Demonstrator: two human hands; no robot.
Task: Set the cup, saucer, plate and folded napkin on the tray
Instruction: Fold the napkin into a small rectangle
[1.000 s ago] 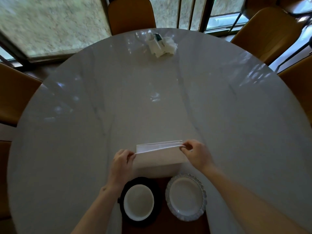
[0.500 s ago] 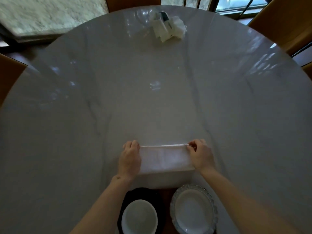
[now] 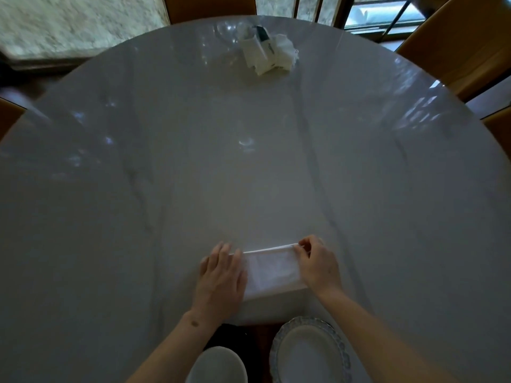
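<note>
Your left hand (image 3: 221, 280) is lying flat, fingers straight and together, pressing down on the left end of the folded napkin (image 3: 272, 270); that grip is released, palm down, holding nothing. Your right hand (image 3: 318, 268) is curling over the napkin's right end, thumb and fingertips pinching its far right corner, so that grip is grasping the napkin.

The napkin is white, folded into a flat band, lying on the pale marble worktop (image 3: 249, 175) between your two hands, just beyond the near edge. Its far long edge is showing as a thin bright fold line running hand to hand.

Nearer you, below the napkin, a dark brown tray (image 3: 264, 352) is showing in a narrow strip between two dishes. On its right side a white plate (image 3: 309, 355) with a patterned scalloped rim is sitting. On its left a white round dish (image 3: 218, 366) is resting on something black, partly covered by your left forearm; you cannot tell from here whether that is cup or saucer.

At the far side of the worktop a crumpled white bundle (image 3: 268, 55) with a green mark is lying, well apart from the napkin. Tan chairs (image 3: 459, 42) are standing around the worktop
</note>
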